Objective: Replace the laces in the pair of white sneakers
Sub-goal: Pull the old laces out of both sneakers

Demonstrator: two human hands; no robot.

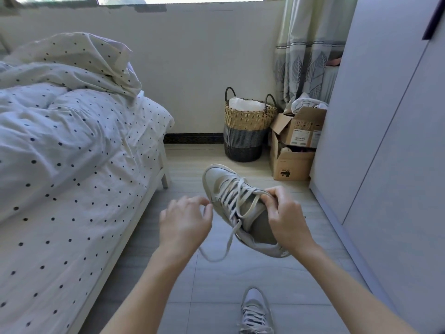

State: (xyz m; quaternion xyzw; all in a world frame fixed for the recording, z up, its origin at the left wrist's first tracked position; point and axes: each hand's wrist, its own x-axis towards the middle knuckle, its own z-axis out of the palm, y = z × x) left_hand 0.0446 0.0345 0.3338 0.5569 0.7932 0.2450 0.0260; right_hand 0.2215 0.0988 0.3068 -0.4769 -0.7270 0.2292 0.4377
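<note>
Item: sneaker (237,208), white with grey trim, held in the air above the floor (228,273), toe pointing away and to the left, sole turned down toward the bed side. It is gripped at the top of the tongue and collar by the right hand (284,213), whose fingers are curled round the upper edge.

Item: lace (231,235), off-white, flat. It is crossed through most of the eyelets; one end hangs free in a long loop below the shoe. The upper part of that free end is pinched between thumb and fingertips of the left hand (185,220), just beside the shoe's left flank; the remaining fingers are loosely bent.

Item: second sneaker (256,312), fully laced, standing on the floor near the bottom edge of the view, well apart from the held one.

Step in hand, as judged: removal of the old lace from the first shoe, at an early stage, since only the top eyelets appear slack.

Next move, as judged: the pinched end is to be drawn out of its eyelet while the shoe is steadied by the right hand, then each crossing loosened in turn down toward the toe. No replacement lace is seen in view.

Surroundings: bed (72,165) to the left, basket (245,131) and boxes (296,145) against the far wall.
</note>
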